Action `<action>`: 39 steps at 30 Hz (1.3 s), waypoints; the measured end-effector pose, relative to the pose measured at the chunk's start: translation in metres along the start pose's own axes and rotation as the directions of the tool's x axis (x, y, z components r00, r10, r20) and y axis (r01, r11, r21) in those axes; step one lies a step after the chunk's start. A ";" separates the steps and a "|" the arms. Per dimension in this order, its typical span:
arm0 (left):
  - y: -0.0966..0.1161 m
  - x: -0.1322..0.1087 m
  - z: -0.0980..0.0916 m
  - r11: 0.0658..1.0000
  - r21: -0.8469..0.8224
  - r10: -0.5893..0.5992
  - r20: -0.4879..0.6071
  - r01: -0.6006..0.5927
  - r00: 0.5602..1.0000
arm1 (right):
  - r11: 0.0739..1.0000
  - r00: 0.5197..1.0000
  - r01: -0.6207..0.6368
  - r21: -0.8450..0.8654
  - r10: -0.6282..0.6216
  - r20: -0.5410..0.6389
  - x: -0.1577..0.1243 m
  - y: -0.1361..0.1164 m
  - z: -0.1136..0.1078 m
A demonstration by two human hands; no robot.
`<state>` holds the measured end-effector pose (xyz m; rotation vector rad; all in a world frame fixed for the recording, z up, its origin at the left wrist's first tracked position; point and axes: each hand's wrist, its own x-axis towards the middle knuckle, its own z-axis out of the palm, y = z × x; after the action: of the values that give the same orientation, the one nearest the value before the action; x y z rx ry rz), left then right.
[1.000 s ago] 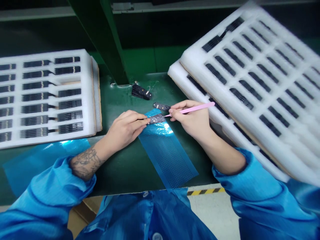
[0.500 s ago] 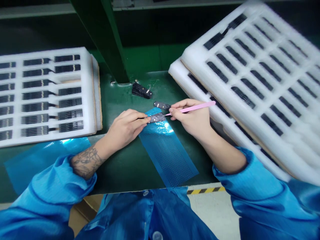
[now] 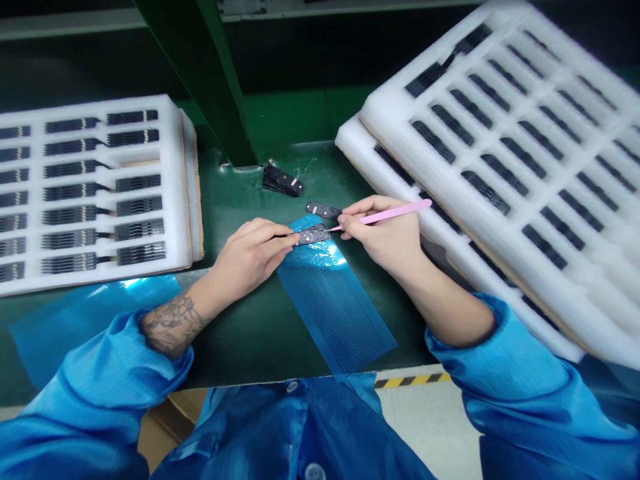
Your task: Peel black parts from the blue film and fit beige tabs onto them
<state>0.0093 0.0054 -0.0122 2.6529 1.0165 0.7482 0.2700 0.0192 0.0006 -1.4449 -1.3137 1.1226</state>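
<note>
My left hand (image 3: 255, 257) pinches the left end of a small black circuit board (image 3: 313, 235), which seems to have others fanned beneath it. Pink tweezers (image 3: 395, 215) lie in the closed fingers of my right hand (image 3: 385, 233), their tip touching or just over the board's right end. Another black board (image 3: 323, 211) sits just beyond, its right end by my right fingertips; whether they hold it too I cannot tell. Under the boards lies the top of a blue translucent sheet (image 3: 340, 307) with a fine grid of small marks.
A fanned stack of black boards (image 3: 283, 181) rests behind my hands, near a green post (image 3: 215, 87). White foam trays (image 3: 173, 200) of black parts stand at left, and more stacked foam trays (image 3: 370, 113) at right. A second blue sheet (image 3: 100, 313) lies front left.
Almost nothing differs. Both hands, the boards and the tweezers keep the same places; the whole view has shifted very slightly.
</note>
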 end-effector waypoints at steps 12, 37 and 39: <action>0.001 0.001 0.000 1.000 -0.006 -0.010 -0.002 0.010 1.000 | 1.000 1.000 -0.010 -0.020 0.010 -0.013 -0.001 -0.001 0.001; 0.002 0.001 0.000 1.000 0.016 0.018 -0.024 -0.018 1.000 | 1.000 1.000 -0.001 0.010 0.001 -0.008 -0.001 -0.001 0.001; 0.002 0.001 0.000 1.000 0.022 0.018 -0.022 -0.018 1.000 | 1.000 1.000 0.001 0.012 -0.001 -0.012 -0.001 -0.001 0.001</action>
<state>0.0111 0.0051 -0.0114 2.6815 1.0132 0.7762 0.2686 0.0186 0.0016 -1.4404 -1.2970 1.1174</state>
